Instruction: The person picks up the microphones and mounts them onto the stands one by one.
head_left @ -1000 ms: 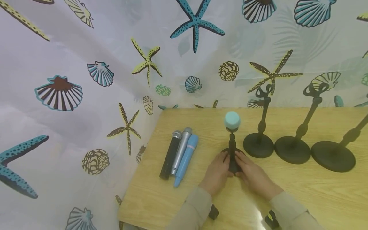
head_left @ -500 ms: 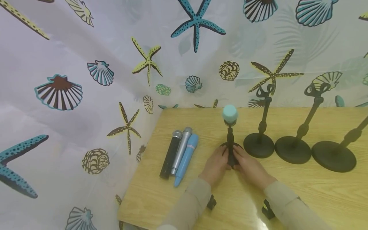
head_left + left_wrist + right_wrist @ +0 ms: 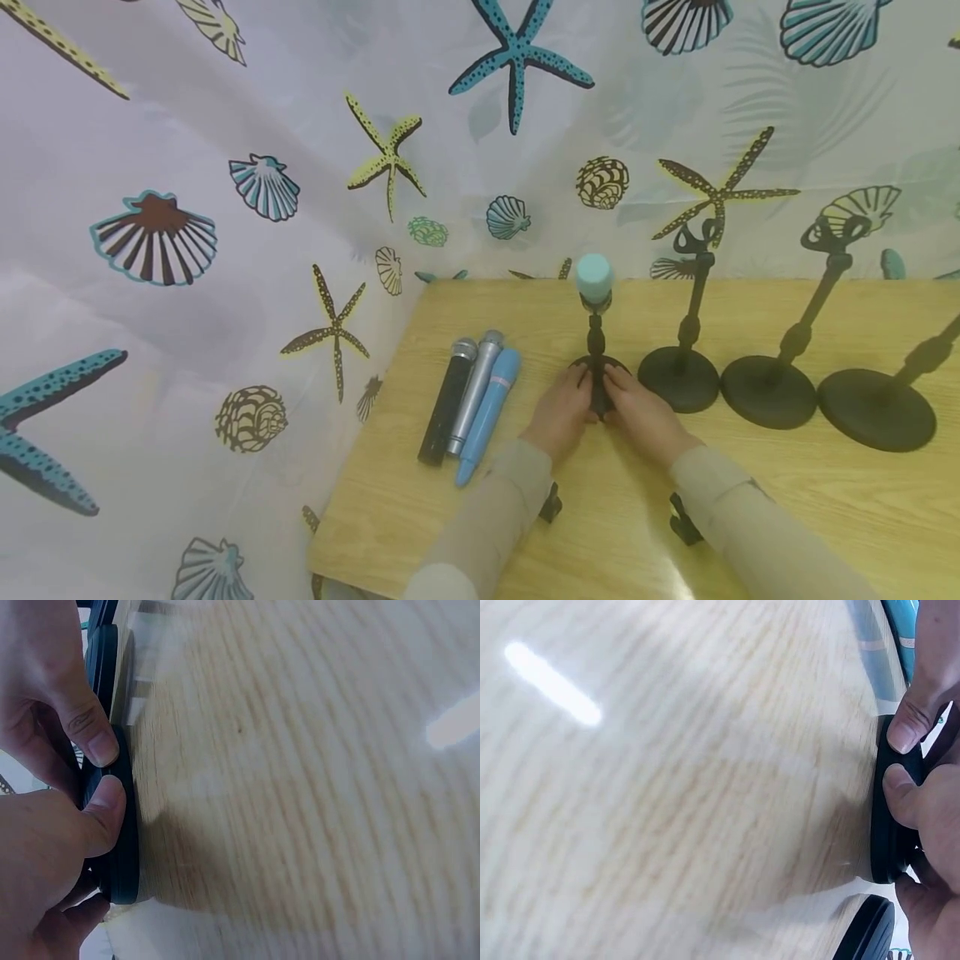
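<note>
A black microphone stand [image 3: 597, 342] with a round base stands upright on the wooden table, bearing a microphone with a turquoise head [image 3: 595, 278]. My left hand [image 3: 561, 410] grips the near left part of the base, and my right hand [image 3: 647, 417] grips the near right part. Both wrist views show the thumbs side by side on the rim of the base [image 3: 129, 832], with other fingers reaching round its sides. The microphone's handle is mostly hidden behind its head.
Black, silver and blue microphones [image 3: 486, 417] lie side by side on the left. Three more black stands [image 3: 678, 379] line the right, their clips without microphones. Small black items [image 3: 684, 521] sit near the forearms. A shell-patterned curtain [image 3: 450, 167] hangs behind the table [image 3: 397, 517].
Both hands have slid the stand and its microphone away from me, toward the table's back edge and slightly left. The loose microphones and other stands have stayed put.
</note>
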A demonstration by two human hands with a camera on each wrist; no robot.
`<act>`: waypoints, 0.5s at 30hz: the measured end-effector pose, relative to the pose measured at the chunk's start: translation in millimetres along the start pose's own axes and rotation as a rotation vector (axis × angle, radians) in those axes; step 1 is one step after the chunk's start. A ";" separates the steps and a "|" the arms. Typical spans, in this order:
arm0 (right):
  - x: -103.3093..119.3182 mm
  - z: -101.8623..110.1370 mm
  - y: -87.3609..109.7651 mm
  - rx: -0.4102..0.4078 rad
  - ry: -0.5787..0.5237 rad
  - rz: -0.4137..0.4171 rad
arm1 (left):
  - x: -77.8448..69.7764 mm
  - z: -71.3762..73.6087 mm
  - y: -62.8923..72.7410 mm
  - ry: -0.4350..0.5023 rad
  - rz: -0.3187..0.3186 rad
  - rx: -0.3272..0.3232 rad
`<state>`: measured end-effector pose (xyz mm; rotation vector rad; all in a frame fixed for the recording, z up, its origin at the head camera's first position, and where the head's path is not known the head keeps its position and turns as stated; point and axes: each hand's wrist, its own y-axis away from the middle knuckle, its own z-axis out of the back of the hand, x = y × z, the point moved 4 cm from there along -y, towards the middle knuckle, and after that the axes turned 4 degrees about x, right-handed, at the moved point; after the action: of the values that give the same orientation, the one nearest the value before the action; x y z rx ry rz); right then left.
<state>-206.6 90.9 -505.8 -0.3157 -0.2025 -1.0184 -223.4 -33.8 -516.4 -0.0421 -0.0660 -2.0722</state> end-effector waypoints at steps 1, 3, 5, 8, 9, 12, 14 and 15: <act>-0.4 -0.7 -1.7 0.001 0.005 -0.005 | 0.7 0.0 -1.1 0.001 0.002 0.007; -1.2 -1.8 -4.9 0.002 0.018 -0.012 | 2.2 0.3 -3.0 0.001 0.005 0.011; -1.6 -2.4 -7.5 -0.005 0.034 -0.015 | 3.6 0.3 -5.1 -0.011 0.007 0.011; -1.3 -3.1 -10.6 -0.026 0.054 -0.015 | 5.4 -1.2 -8.4 -0.027 0.015 0.010; -1.1 -3.5 -11.3 -0.033 0.058 -0.018 | 5.8 -2.4 -9.6 -0.031 0.018 0.016; -0.4 -5.8 -12.9 -0.053 0.084 -0.024 | 6.1 -4.5 -12.0 -0.047 0.034 0.028; -0.1 -7.9 -13.9 -0.068 0.104 -0.025 | 5.6 -4.9 -12.3 -0.069 0.040 0.033; 0.1 -9.0 -14.3 -0.075 0.113 -0.024 | 5.4 -5.0 -12.1 -0.087 0.041 0.030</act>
<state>-218.6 80.7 -511.8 -0.3237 -0.0666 -1.0665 -236.6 -33.0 -521.4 -0.1143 -0.1488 -2.0273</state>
